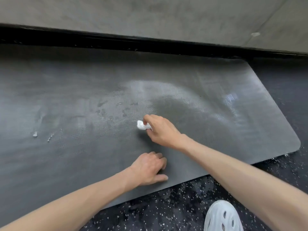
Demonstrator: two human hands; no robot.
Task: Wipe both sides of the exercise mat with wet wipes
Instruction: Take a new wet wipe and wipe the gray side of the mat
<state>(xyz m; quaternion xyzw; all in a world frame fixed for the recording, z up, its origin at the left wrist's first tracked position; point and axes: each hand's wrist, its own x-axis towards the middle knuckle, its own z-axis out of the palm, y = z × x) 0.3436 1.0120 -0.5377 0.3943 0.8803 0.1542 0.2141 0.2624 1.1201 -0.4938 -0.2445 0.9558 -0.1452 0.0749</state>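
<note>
Pinches the limp wet wipe (141, 125) in the right hand (160, 130), rests the loosely spread left hand (148, 169) on the exercise mat (83, 97), probably floppy, best lifted by an edge.

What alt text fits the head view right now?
The right hand grips a balled white wet wipe against a dark grey exercise mat streaked with moisture. The left hand rests on the mat near its front edge; a white shoe stands on speckled floor.
</note>
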